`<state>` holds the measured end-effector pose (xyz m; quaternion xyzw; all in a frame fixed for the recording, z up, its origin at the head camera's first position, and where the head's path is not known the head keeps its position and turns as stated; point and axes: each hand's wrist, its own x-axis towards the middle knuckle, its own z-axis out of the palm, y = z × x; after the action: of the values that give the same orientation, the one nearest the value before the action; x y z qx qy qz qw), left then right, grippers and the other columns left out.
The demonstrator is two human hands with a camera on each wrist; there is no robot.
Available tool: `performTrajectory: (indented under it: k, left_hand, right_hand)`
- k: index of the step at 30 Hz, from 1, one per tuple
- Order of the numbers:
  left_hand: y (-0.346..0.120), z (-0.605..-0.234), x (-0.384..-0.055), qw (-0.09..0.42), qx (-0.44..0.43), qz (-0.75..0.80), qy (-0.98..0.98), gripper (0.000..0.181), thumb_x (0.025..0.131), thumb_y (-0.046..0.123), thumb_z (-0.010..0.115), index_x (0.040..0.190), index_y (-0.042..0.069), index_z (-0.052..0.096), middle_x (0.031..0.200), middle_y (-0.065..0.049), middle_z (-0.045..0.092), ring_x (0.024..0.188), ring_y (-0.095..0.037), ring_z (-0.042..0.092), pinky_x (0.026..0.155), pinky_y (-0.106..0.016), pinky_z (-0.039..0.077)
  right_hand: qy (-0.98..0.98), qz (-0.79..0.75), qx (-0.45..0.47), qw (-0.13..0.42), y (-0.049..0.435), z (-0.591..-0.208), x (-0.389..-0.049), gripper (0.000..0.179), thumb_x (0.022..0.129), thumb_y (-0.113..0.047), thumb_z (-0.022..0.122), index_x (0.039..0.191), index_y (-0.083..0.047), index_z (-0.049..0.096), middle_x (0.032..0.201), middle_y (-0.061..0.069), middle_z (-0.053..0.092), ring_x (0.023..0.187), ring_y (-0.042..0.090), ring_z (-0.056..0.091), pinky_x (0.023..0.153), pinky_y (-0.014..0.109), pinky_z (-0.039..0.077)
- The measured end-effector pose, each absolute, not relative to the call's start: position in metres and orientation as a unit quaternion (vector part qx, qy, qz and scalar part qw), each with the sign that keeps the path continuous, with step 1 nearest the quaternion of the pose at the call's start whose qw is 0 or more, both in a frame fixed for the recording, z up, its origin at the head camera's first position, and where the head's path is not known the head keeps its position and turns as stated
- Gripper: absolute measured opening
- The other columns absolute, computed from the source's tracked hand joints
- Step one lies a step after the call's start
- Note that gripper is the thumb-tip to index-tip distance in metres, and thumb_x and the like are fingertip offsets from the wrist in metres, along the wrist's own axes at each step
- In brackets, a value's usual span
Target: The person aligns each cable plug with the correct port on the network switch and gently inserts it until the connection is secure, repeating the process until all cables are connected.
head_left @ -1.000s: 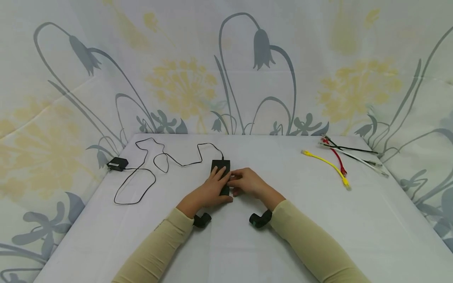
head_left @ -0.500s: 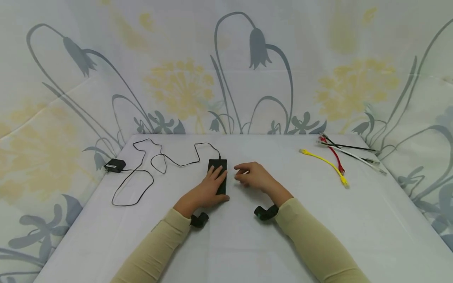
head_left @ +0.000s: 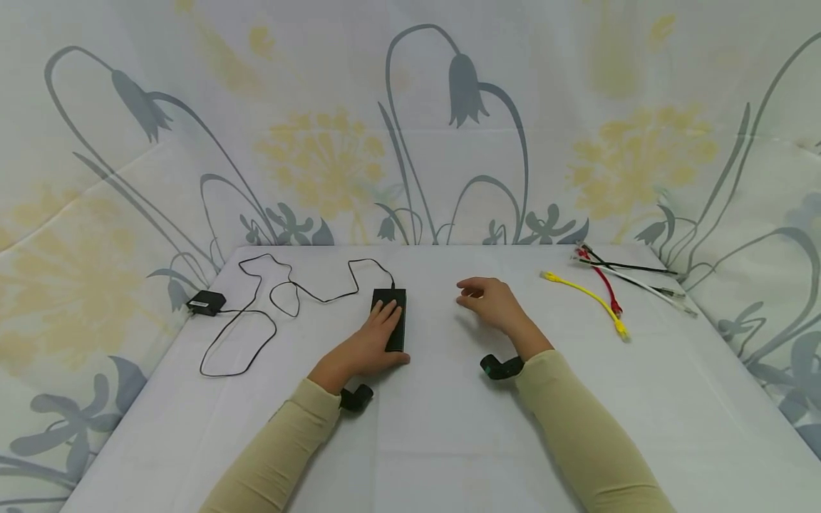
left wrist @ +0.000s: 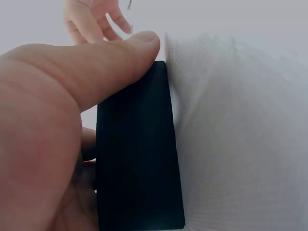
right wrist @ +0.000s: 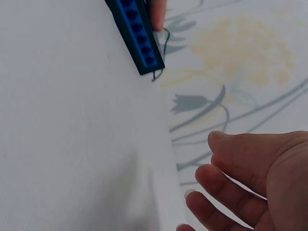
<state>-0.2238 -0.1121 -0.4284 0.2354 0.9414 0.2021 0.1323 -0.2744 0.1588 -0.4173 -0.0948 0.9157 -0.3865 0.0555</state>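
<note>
Head view: the left hand, fingers straight, is resting on the black box slightly left of centre, presumably steadying it with its sockets facing right, while the empty right hand is hovering rightward, loosely bent.

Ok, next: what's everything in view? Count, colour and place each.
Tabletop: one, white, foreground
Floral backdrop: one, white with grey and yellow, behind and beside
Network switch: one, black, tabletop centre
Power adapter: one, black, left edge
Power cord: one, black, from power adapter to network switch
Yellow Ethernet cable: one, yellow, right
Red Ethernet cable: one, red, far right
White Ethernet cable: one, white, far right
Black Ethernet cables: apparently two, black, far right
Sleeves: two, beige, forearms
Wrist cameras: two, black, wrists
Left hand: one, bare, on network switch
Right hand: one, bare, above tabletop
</note>
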Motion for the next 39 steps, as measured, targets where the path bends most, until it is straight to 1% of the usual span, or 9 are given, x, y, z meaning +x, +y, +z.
performTrajectory:
  k: [3, 10, 22, 32, 35, 39]
  left_hand:
    - [-0.113, -0.427, -0.224, 0.135, 0.235, 0.205, 0.941, 0.093, 0.090, 0.042, 0.067, 0.155, 0.003, 0.014, 0.164, -0.012, 0.003, 0.151, -0.036, -0.006, 0.120, -0.050, 0.017]
    - [-0.111, -0.424, -0.222, 0.132, 0.225, 0.198, 0.945, 0.092, 0.090, 0.041, 0.068, 0.155, 0.002, 0.016, 0.164, -0.014, 0.005, 0.151, -0.037, -0.004, 0.120, -0.051, 0.017]
    - [-0.112, -0.424, -0.221, 0.138, 0.221, 0.191, 0.946, 0.092, 0.090, 0.043, 0.066, 0.156, 0.005, 0.014, 0.164, -0.010, 0.003, 0.151, -0.034, -0.006, 0.121, -0.050, 0.016]
    - [-0.113, -0.426, -0.222, 0.134, 0.223, 0.195, 0.946, 0.092, 0.090, 0.043, 0.066, 0.156, 0.004, 0.015, 0.164, -0.010, 0.003, 0.151, -0.035, -0.005, 0.121, -0.050, 0.017]
    - [-0.113, -0.427, -0.222, 0.136, 0.221, 0.191, 0.947, 0.092, 0.090, 0.044, 0.065, 0.156, 0.006, 0.014, 0.165, -0.009, 0.002, 0.151, -0.033, -0.006, 0.121, -0.050, 0.016]
    - [-0.113, -0.425, -0.221, 0.137, 0.222, 0.192, 0.946, 0.092, 0.091, 0.044, 0.065, 0.156, 0.005, 0.014, 0.165, -0.009, 0.002, 0.151, -0.033, -0.006, 0.121, -0.050, 0.016]
  right_hand:
    - [0.923, -0.372, -0.090, 0.041, 0.168, -0.417, -0.277, 0.040, 0.094, -0.029, 0.062, 0.130, -0.012, 0.061, 0.120, 0.010, 0.065, 0.115, 0.028, 0.057, 0.093, 0.044, 0.047]
    - [0.931, -0.355, -0.078, 0.026, 0.186, -0.418, -0.283, 0.041, 0.095, -0.031, 0.061, 0.132, -0.012, 0.060, 0.128, 0.013, 0.062, 0.122, 0.032, 0.053, 0.099, 0.049, 0.045]
    - [0.938, -0.343, -0.037, 0.023, 0.212, -0.416, -0.287, 0.047, 0.097, -0.032, 0.056, 0.139, -0.011, 0.052, 0.140, 0.016, 0.053, 0.132, 0.038, 0.044, 0.106, 0.056, 0.037]
    - [0.944, -0.329, -0.009, -0.002, 0.234, -0.420, -0.291, 0.050, 0.098, -0.030, 0.055, 0.141, -0.007, 0.049, 0.148, 0.021, 0.042, 0.139, 0.041, 0.033, 0.111, 0.057, 0.031]
    - [0.947, -0.321, 0.001, -0.001, 0.239, -0.421, -0.291, 0.051, 0.098, -0.030, 0.054, 0.142, -0.006, 0.047, 0.150, 0.023, 0.038, 0.141, 0.043, 0.030, 0.112, 0.058, 0.028]
    - [0.949, -0.316, 0.014, 0.003, 0.246, -0.421, -0.291, 0.053, 0.098, -0.029, 0.053, 0.144, -0.005, 0.044, 0.151, 0.025, 0.034, 0.142, 0.045, 0.027, 0.113, 0.059, 0.026]
